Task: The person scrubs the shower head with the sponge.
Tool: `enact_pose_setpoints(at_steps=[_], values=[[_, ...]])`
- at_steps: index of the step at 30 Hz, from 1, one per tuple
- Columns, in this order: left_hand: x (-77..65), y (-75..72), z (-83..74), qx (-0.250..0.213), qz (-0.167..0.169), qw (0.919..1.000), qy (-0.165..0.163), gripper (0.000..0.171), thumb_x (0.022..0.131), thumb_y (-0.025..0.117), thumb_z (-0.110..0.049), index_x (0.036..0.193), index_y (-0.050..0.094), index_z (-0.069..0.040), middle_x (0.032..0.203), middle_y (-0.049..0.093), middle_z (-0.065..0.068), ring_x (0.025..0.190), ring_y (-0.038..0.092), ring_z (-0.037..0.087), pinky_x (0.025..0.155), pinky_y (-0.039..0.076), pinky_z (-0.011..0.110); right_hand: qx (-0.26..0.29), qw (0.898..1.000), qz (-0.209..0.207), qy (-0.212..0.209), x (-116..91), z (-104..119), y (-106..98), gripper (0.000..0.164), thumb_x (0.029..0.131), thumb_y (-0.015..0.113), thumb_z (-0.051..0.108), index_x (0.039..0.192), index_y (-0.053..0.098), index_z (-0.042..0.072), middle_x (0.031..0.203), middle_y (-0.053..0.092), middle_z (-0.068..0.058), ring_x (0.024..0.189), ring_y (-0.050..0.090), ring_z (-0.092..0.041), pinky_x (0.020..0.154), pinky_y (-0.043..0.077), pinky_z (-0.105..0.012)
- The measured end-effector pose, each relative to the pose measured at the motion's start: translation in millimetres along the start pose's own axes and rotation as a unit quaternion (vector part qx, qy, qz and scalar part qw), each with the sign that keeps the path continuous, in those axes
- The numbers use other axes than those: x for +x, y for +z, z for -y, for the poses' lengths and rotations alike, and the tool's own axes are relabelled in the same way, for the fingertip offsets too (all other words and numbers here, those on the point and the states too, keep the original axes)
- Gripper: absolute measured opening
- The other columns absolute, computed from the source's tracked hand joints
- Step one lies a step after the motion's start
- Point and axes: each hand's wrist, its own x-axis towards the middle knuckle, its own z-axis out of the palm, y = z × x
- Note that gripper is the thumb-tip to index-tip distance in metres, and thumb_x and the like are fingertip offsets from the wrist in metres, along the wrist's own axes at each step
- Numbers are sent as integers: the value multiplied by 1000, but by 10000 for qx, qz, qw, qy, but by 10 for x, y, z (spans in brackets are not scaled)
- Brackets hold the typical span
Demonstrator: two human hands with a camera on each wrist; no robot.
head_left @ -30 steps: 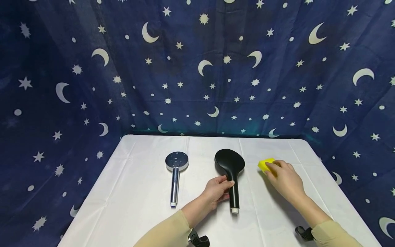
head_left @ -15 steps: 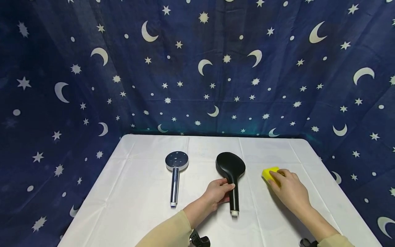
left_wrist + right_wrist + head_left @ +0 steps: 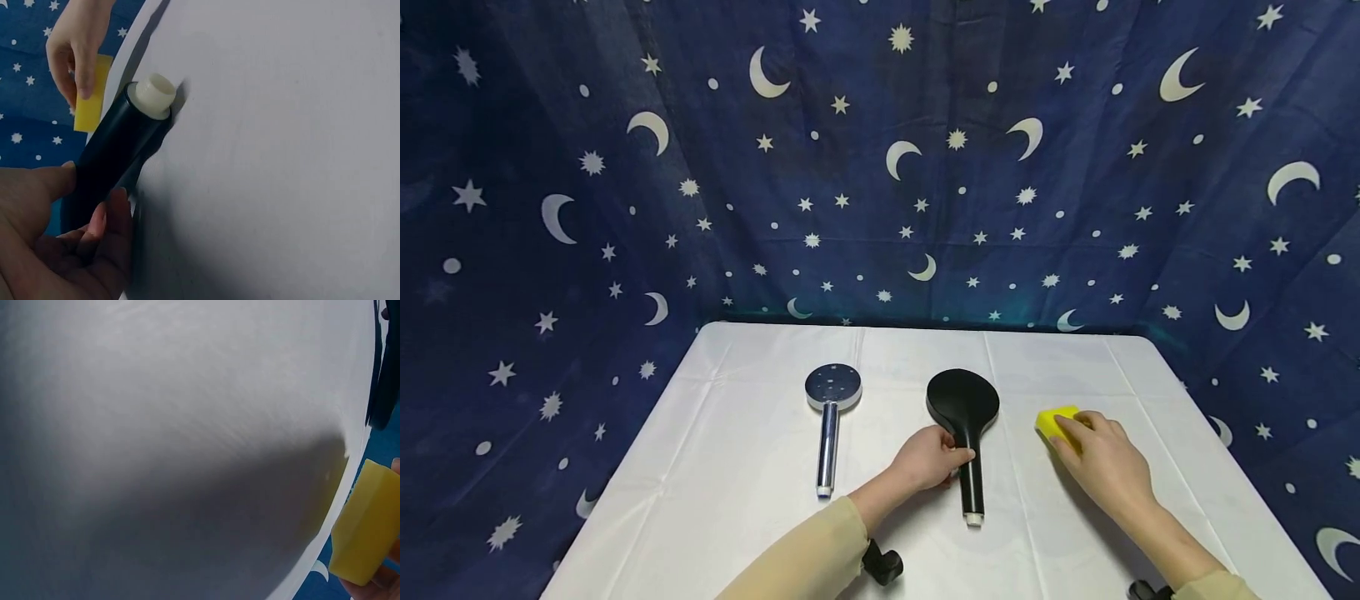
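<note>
A black hand shower (image 3: 964, 402) with a round head and white threaded end lies in the middle of the table, head pointing away. My left hand (image 3: 929, 457) grips its handle, thumb on top and fingers curled beneath, as the left wrist view also shows around the dark handle (image 3: 115, 150). To the right, my right hand (image 3: 1107, 463) pinches a yellow sponge (image 3: 1056, 423) between thumb and fingers. In the right wrist view the sponge (image 3: 367, 522) hangs above the cloth, its shadow below it.
A chrome hand shower (image 3: 828, 433) lies left of the black one, handle toward me. White cloth covers the table (image 3: 737, 467). A dark blue curtain (image 3: 850, 167) with moons and stars hangs behind and along both sides.
The right hand has drawn the sponge slightly toward me and to the right. The black hand shower has shifted a little toward me, and the left hand's fingers have tucked further under its handle.
</note>
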Motion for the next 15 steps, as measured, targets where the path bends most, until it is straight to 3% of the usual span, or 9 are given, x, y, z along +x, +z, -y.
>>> enact_pose_setpoints(at_steps=[3,8,11,15], values=[[-7,-36,17,378,-9,9992,117,35,96,72,-34,103,64,-1,55,58,-3,48,57,12,51,41,25,-16,9997,203,122,-6,20,20,42,93,75,31,128,71,7,122,61,-26,107,58,-47,71,53,-64],[-96,-191,64,421,-60,9986,312,47,98,68,-41,123,62,-2,70,61,-7,55,60,10,58,46,27,-67,9985,510,211,-42,57,94,52,93,74,42,131,69,7,124,60,-26,109,57,-46,71,53,-63],[-208,-425,76,677,-403,9954,554,50,99,64,-45,131,63,-7,85,64,-10,67,61,7,65,48,29,-98,9980,574,235,-79,68,135,58,92,75,47,132,67,6,123,60,-26,108,56,-46,70,53,-63],[-389,-836,138,1344,-1161,9802,876,48,100,63,-44,136,63,-11,104,67,-5,84,63,9,73,51,33,-143,9974,643,286,-120,69,162,62,90,76,47,134,66,5,124,59,-27,107,55,-47,70,53,-63]])
